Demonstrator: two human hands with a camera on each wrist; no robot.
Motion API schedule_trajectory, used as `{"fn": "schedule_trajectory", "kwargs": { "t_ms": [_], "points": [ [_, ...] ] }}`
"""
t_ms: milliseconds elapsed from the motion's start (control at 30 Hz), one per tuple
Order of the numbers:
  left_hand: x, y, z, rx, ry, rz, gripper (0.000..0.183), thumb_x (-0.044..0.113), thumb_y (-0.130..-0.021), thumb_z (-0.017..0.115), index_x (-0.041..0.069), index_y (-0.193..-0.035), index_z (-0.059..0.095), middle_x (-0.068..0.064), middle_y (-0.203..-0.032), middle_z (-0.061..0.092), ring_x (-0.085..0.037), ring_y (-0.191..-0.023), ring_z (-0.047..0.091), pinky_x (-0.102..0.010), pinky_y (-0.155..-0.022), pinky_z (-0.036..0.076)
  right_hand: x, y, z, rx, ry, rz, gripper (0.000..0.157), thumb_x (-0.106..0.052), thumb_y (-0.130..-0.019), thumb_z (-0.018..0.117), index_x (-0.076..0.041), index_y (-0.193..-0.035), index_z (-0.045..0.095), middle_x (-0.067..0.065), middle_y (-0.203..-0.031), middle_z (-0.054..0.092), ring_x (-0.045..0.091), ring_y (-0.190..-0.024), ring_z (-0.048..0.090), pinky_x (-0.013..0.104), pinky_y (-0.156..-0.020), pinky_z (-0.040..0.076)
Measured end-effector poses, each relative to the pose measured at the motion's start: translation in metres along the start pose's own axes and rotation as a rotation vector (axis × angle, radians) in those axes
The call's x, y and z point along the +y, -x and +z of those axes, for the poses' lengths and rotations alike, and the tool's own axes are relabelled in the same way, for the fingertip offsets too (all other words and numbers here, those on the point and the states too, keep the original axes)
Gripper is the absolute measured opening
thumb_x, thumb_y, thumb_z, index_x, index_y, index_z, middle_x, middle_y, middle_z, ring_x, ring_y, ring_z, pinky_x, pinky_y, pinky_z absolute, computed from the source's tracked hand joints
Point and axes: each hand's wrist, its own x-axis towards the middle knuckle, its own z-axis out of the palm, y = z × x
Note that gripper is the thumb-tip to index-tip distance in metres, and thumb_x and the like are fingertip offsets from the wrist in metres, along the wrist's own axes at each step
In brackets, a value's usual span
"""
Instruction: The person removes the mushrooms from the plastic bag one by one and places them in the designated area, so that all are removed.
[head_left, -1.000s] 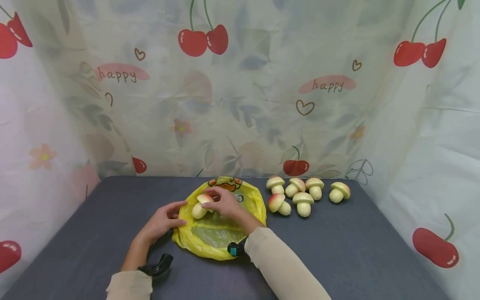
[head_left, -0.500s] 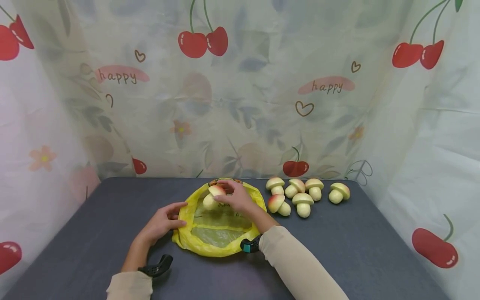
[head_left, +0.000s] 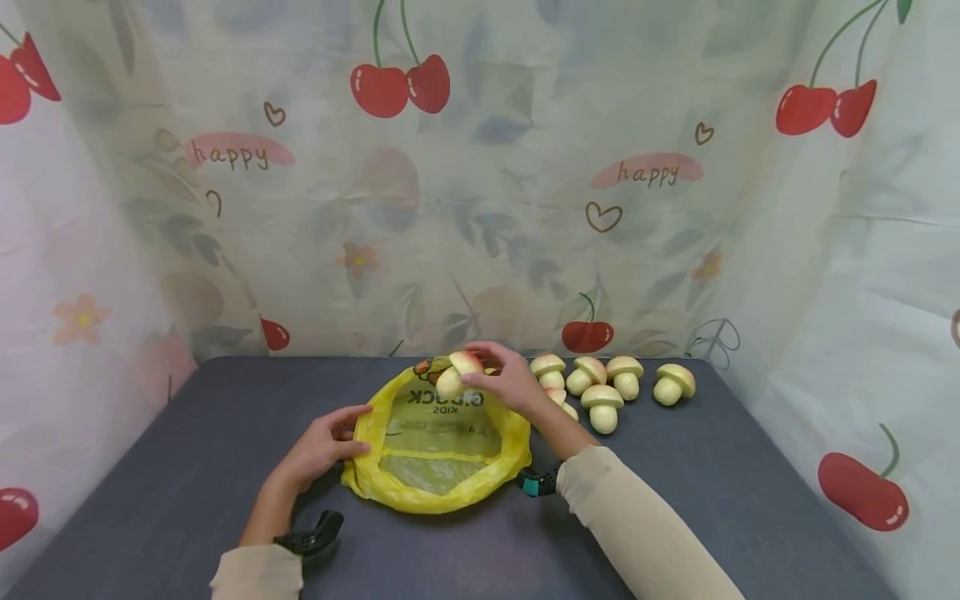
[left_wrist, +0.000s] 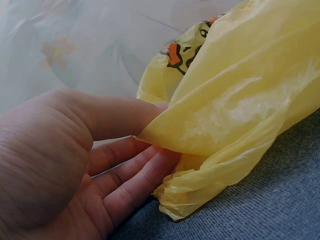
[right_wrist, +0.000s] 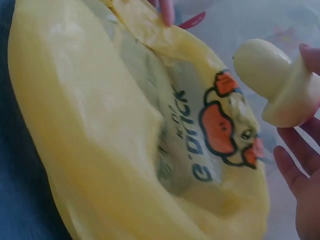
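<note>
A yellow plastic bag (head_left: 438, 502) lies with its mouth wide, a duck face and lettering printed on it. My left hand (head_left: 321, 448) pinches the left rim; in the left wrist view the thumb lies over the yellow film (left_wrist: 225, 120) with fingers beneath. By its red-tinged cap, my right hand (head_left: 517, 385) holds a cream toy mushroom (head_left: 453, 380) above the bag's far right edge. The right wrist view has this mushroom (right_wrist: 262, 67) between thumb and fingertips, stem pointing away from the palm, beside the printed rim (right_wrist: 235, 120).
Several more toy mushrooms (head_left: 602, 407) stand and lie in a group right of the bag, one partly behind the right forearm. Another mushroom (head_left: 673, 384) sits apart at the far right. A cherry-print curtain (head_left: 480, 208) closes off the dark table's (head_left: 187, 467) back and sides.
My right hand has lifted the mushroom out from over the bag's middle, moving up and right toward its far edge. The left hand keeps its place at the rim.
</note>
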Motion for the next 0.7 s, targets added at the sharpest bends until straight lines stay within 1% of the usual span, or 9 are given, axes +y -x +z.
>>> {"fn": "schedule_trajectory", "kwargs": {
  "t_ms": [67,233,400,467,567,700],
  "points": [
    [0.000,0.001,0.000,-0.002,0.001,0.001,0.064,0.012,-0.087,0.074,0.004,-0.144,0.046,-0.023,-0.131,0.052,-0.024,-0.095,0.060,-0.033,-0.074,0.052,0.000,0.003,-0.008,0.010,-0.024,-0.003,0.050,-0.017,-0.089,0.073,-0.007,-0.135,0.056,0.011,-0.129,0.058,0.029,-0.108,0.059,0.039,-0.085,0.050],
    [-0.002,0.000,0.000,-0.017,0.001,0.021,0.065,0.013,-0.088,0.073,0.002,-0.145,0.043,-0.025,-0.133,0.051,-0.026,-0.101,0.060,-0.035,-0.075,0.052,0.001,0.011,-0.027,0.039,-0.030,0.001,0.050,-0.013,-0.090,0.072,-0.003,-0.136,0.055,0.018,-0.133,0.055,0.036,-0.110,0.057,0.042,-0.085,0.050],
    [-0.004,-0.001,-0.001,-0.018,0.003,0.030,0.065,0.012,-0.089,0.072,0.000,-0.145,0.042,-0.027,-0.134,0.049,-0.029,-0.103,0.060,-0.036,-0.076,0.052,-0.015,0.026,-0.045,0.049,0.021,0.003,0.048,-0.011,-0.091,0.070,0.000,-0.135,0.054,0.021,-0.131,0.056,0.038,-0.109,0.058,0.040,-0.083,0.051],
    [-0.002,0.000,0.000,-0.017,-0.003,0.031,0.065,0.012,-0.089,0.071,0.000,-0.145,0.042,-0.027,-0.134,0.049,-0.029,-0.103,0.060,-0.036,-0.076,0.052,-0.021,0.032,-0.050,0.059,0.033,0.000,0.047,-0.010,-0.091,0.070,0.001,-0.134,0.055,0.022,-0.130,0.057,0.039,-0.107,0.059,0.041,-0.082,0.052],
    [0.002,0.002,0.001,-0.016,-0.018,0.028,0.063,0.009,-0.090,0.070,-0.001,-0.145,0.042,-0.028,-0.134,0.049,-0.029,-0.102,0.060,-0.035,-0.076,0.051,-0.020,0.037,-0.058,0.078,0.026,-0.007,0.047,-0.008,-0.090,0.069,0.004,-0.133,0.055,0.025,-0.128,0.056,0.041,-0.107,0.058,0.047,-0.082,0.052],
    [0.006,0.004,0.002,-0.017,-0.016,0.027,0.062,0.007,-0.090,0.069,-0.003,-0.145,0.041,-0.029,-0.134,0.048,-0.031,-0.103,0.059,-0.036,-0.077,0.052,-0.021,0.045,-0.068,0.102,0.025,0.000,0.048,-0.006,-0.090,0.070,0.006,-0.133,0.054,0.026,-0.127,0.056,0.042,-0.112,0.055,0.049,-0.087,0.049]
  ]
}}
